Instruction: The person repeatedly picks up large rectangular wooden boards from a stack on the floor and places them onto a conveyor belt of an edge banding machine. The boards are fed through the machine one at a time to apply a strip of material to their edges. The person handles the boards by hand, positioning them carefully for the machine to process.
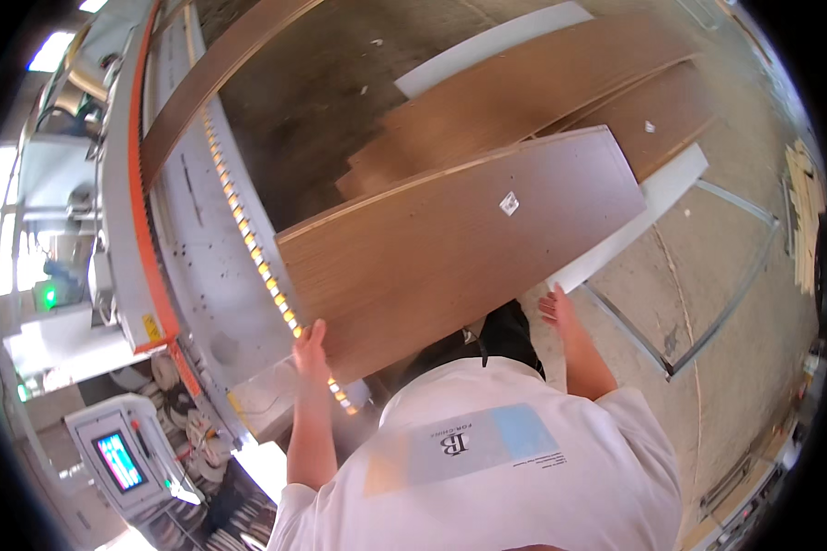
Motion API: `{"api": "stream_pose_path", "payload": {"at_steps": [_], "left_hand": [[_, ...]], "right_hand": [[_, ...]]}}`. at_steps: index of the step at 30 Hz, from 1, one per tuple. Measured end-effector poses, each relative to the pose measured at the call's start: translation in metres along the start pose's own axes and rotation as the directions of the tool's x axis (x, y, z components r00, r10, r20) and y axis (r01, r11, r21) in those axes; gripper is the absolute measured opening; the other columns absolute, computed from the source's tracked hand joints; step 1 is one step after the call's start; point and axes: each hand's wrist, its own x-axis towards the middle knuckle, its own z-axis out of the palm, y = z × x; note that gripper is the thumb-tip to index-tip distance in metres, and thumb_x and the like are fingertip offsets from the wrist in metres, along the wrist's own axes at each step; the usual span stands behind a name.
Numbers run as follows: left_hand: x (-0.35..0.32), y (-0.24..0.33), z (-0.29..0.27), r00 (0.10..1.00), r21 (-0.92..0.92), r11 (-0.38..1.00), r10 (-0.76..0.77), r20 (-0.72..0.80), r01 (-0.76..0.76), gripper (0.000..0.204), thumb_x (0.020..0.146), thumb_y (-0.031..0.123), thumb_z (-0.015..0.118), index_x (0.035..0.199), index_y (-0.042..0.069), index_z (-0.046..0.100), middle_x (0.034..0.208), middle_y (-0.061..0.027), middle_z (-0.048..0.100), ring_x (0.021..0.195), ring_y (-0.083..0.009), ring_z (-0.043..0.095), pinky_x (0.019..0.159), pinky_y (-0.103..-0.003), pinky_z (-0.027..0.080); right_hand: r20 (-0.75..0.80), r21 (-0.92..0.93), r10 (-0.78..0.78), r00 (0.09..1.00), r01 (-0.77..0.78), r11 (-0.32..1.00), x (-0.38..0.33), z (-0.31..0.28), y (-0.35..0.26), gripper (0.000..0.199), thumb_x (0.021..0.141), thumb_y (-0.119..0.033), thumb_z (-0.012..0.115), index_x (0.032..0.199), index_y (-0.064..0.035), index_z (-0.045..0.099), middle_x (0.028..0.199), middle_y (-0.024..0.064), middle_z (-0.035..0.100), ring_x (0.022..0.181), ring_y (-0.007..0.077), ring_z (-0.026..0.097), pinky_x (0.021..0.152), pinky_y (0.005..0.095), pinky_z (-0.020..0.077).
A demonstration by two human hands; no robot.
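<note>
Both hands [311, 349] [555, 308] grip a brown panel [450, 243] (machine [184, 230] alongside, boards [542, 92] behind).

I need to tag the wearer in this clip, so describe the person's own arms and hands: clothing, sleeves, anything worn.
Both forearms are bare. The left hand and right hand wear no gloves, and no watch, ring or wristband shows. The upper arms are covered by the short sleeves of a white T-shirt, which carries a printed rectangle in pale orange, grey and light blue blocks with dark lettering.
</note>
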Motion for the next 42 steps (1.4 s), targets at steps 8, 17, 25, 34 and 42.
{"api": "stream_pose_path", "payload": {"at_steps": [8,17,25,34,42], "left_hand": [[-0.015,-0.006,-0.236,0.929,0.378,0.924,0.085,-0.36,0.062,0.04,0.093,0.031,0.067,0.115,-0.003,0.066,0.102,-0.0079,0.067,0.096,-0.0196,0.06,0.084,-0.035,0.048],[-0.068,-0.062,-0.148,0.821,0.986,0.091,0.568,0.062,-0.138,0.059,0.093,0.035,0.06,0.144,0.012,0.044,0.153,-0.0171,0.037,0.144,-0.0369,0.029,0.115,-0.056,0.024],[-0.071,-0.067,-0.101,0.888,0.992,0.125,0.457,-0.042,-0.018,0.059,0.092,0.032,0.061,0.145,0.013,0.044,0.16,-0.0104,0.029,0.15,-0.0352,0.017,0.121,-0.057,0.007],[-0.061,-0.083,-0.118,0.848,0.97,0.228,0.528,-0.052,-0.083,0.055,0.09,0.032,0.061,0.141,0.015,0.049,0.158,-0.0085,0.033,0.149,-0.0337,0.022,0.12,-0.055,0.012],[-0.062,-0.105,-0.136,0.833,0.901,0.397,0.547,-0.081,-0.173,0.055,0.09,0.035,0.062,0.141,0.017,0.05,0.158,-0.0069,0.033,0.149,-0.0318,0.023,0.12,-0.055,0.014]], "right_hand": [[-0.217,0.026,0.125,0.968,-0.123,0.992,0.061,0.012,0.03,0.075,0.095,-0.061,0.049,0.145,-0.0062,0.041,0.129,0.0132,0.061,0.11,0.0282,0.061,0.083,0.0477,0.0474],[-0.045,0.066,0.206,0.978,-0.203,0.977,0.052,0.076,0.041,0.062,0.09,-0.063,0.058,0.129,-0.0148,0.051,0.118,0.0068,0.059,0.108,0.0256,0.058,0.086,0.0478,0.0434],[-0.081,0.369,0.179,0.981,-0.137,0.919,0.098,0.032,0.03,0.069,0.091,-0.064,0.055,0.14,-0.0164,0.046,0.136,0.0058,0.051,0.119,0.026,0.053,0.095,0.0452,0.0448],[-0.239,0.38,-0.041,0.97,0.132,0.916,0.049,0.057,-0.034,0.065,0.103,-0.056,0.03,0.149,-0.0096,0.037,0.153,0.0091,0.04,0.136,0.0307,0.043,0.112,0.047,0.0383],[-0.408,0.191,-0.233,0.883,0.332,0.924,-0.047,0.075,-0.105,0.074,0.103,-0.058,0.026,0.15,-0.0009,0.034,0.155,0.0125,0.037,0.137,0.0323,0.042,0.113,0.0442,0.0366]]}}
